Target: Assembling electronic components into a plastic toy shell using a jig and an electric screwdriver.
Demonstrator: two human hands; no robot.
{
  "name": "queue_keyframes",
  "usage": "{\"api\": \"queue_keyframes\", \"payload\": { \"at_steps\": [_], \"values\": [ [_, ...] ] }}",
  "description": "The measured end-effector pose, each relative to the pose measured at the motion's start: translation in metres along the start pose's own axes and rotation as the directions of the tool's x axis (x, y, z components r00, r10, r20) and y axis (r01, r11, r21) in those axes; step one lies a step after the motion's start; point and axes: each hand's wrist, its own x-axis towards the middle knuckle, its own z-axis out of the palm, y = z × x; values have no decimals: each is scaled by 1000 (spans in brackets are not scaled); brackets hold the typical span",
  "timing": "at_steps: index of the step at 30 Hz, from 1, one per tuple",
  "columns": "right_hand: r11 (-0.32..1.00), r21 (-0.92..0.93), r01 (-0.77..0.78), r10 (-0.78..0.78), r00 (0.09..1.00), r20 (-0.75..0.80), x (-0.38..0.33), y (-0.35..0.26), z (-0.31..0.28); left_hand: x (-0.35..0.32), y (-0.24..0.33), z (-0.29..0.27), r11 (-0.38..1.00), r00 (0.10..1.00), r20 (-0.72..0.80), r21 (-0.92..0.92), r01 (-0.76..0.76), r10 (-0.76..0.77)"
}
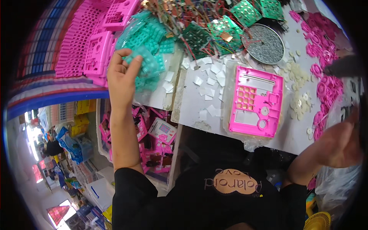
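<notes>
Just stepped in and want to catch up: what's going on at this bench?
A person sits at a white worktable. Their left hand grips a teal rubber keypad at a pile of the same pads. A pink plastic faceplate lies flat before them. Their right hand is raised near the right edge, blurred; what it holds is unclear.

The left hand point(122, 74) reaches up over the bench point(191, 107), thumb and fingers pinched on a teal rubber keypad sheet point(147, 63) at the edge of a heap of teal keypads point(153, 36). Just left of that grip stands a stack of pink plastic frames point(90, 42). Well to its right a pink toy panel point(256, 100) lies flat, white paper squares point(209, 76) scattered between them. Beyond it sits a round metal mesh disc point(264, 43). The right hand point(339, 143), blurred, is raised near the lower right edge, beside pink rings point(326, 82).
</notes>
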Motion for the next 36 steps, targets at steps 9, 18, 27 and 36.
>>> {"api": "queue_keyframes", "payload": {
  "at_steps": [9,18,27,36],
  "values": [
    [388,377,-841,535,539,651,-31,-44,116,-95,37,148,797,791,376,184,-575,483],
    [646,286,-707,286,573,768,-41,-4,97,-103,14,101,972,946,243,36,-230,215],
    [889,32,-457,258,556,790,-40,15,114,-100,-1,97,977,954,244,76,-200,176],
    [982,-53,-183,161,647,745,-38,11,113,-88,-5,103,968,933,313,117,-221,175]
  ]
}}
